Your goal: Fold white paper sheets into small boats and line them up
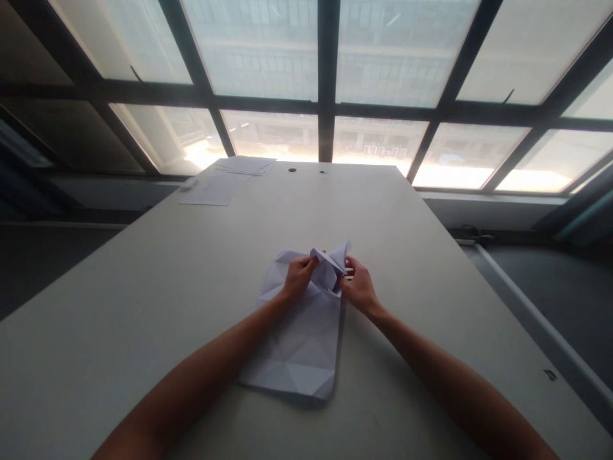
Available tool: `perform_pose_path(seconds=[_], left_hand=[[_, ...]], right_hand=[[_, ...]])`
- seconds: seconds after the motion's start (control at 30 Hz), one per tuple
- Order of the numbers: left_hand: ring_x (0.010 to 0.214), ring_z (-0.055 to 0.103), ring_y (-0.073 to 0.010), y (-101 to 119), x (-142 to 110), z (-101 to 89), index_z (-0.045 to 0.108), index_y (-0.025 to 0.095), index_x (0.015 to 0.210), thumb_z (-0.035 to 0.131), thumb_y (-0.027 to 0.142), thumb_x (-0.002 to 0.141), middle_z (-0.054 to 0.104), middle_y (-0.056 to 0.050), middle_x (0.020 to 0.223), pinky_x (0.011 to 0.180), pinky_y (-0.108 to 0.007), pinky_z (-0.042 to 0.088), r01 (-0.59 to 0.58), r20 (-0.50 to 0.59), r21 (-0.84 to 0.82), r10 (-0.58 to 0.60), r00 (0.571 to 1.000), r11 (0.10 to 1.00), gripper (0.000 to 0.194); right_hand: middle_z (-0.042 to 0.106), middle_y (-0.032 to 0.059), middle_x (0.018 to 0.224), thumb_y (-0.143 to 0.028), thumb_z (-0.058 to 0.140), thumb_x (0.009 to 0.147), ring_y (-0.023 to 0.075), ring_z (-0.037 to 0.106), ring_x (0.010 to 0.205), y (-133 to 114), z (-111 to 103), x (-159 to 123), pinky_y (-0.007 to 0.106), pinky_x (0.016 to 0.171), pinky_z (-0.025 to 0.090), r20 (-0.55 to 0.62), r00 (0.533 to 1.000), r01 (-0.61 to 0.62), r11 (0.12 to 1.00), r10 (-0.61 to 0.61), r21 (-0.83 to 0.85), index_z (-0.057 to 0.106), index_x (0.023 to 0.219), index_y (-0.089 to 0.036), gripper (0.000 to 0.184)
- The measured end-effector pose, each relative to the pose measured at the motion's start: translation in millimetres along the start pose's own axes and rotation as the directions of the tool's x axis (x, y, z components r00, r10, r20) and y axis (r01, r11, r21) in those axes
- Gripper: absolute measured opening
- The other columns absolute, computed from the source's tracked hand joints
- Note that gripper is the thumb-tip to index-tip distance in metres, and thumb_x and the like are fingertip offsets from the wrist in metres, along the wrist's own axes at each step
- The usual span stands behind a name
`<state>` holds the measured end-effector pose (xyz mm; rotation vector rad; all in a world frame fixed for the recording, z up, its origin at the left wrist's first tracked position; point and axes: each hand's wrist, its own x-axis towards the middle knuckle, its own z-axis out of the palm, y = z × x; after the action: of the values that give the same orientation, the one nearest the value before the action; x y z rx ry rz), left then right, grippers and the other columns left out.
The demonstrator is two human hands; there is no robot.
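Note:
A large creased sheet of white paper (301, 345) lies on the table in front of me, its fold lines showing across the near part. Its far right corner is lifted and bent into a folded, pointed shape (330, 265). My left hand (300, 275) is closed on the left side of that folded part, thumb and fingers pinching it. On the other side, my right hand (360, 284) grips the paper's right edge with curled fingers. Some fingertips of both hands are hidden behind the folds.
The long white table (393, 223) reaches to the windows. Several flat paper sheets (205, 190) lie at its far left, near a small crumpled white piece (189, 183). Two round holes (292, 170) are in the far end. A small dark object (550, 375) lies near the right edge.

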<state>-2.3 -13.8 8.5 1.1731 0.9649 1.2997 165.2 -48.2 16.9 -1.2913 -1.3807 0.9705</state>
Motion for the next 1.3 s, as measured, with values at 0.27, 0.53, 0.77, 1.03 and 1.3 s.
perform_pose_path(seconds=[0.27,0.53,0.77,1.03,1.3], left_hand=[[0.067,0.063,-0.0157,-5,5,-1.0,0.075,0.01,0.09,0.083,0.052,0.065,0.072,-0.006,0.078,0.059,-0.023,0.046,0.169,-0.012,-0.223,-0.176,0.984,0.96,0.049],[0.094,0.068,-0.0249,7,-10,-0.4,0.067,0.015,0.116,0.084,0.045,0.07,0.07,-0.014,0.112,0.076,-0.033,0.055,0.42,0.526,-0.082,-0.318,0.789,0.904,0.057],[0.072,0.067,-0.02,7,-8,3.1,0.074,0.01,0.086,0.074,0.048,0.077,0.073,-0.009,0.079,0.066,-0.027,0.051,0.014,0.257,0.23,-0.075,0.964,0.973,0.04],[0.081,0.066,-0.0189,9,-4,6.9,0.058,0.012,0.131,0.066,0.038,0.084,0.071,-0.009,0.099,0.069,-0.026,0.051,-0.109,0.197,0.254,0.06,0.979,0.961,0.055],[0.072,0.064,-0.0166,6,-4,8.9,0.071,0.013,0.112,0.065,0.017,0.074,0.072,-0.004,0.088,0.065,-0.023,0.048,-0.122,0.238,0.356,0.037,0.971,0.926,0.038]], right_hand=[[0.061,0.0027,0.06,-0.044,0.061,0.074,0.0145,0.053,0.054,7,-11,11,0.026,0.052,0.043,-0.03,0.979,-0.195,0.974,0.2,0.118,0.066,0.065,-0.013,0.033],[0.052,-0.0001,0.057,-0.061,0.058,0.083,0.0133,0.043,0.055,6,-12,9,0.025,0.049,0.033,-0.293,0.955,0.073,0.995,-0.049,0.07,0.055,0.06,-0.017,0.05],[0.051,-0.0003,0.056,-0.061,0.053,0.087,0.0137,0.044,0.055,10,-18,13,0.026,0.05,0.032,-0.363,0.92,0.146,0.989,-0.149,-0.036,0.054,0.059,-0.017,0.052],[0.058,0.0035,0.049,-0.06,0.049,0.088,0.016,0.054,0.045,10,-15,12,0.026,0.047,0.04,-0.323,0.946,0.034,0.999,-0.025,0.021,0.057,0.057,-0.018,0.053],[0.054,-0.0043,0.059,-0.044,0.062,0.082,0.0114,0.047,0.045,9,-15,17,0.023,0.044,0.036,-0.331,0.943,0.04,0.981,0.027,0.192,0.053,0.089,-0.019,0.027]])
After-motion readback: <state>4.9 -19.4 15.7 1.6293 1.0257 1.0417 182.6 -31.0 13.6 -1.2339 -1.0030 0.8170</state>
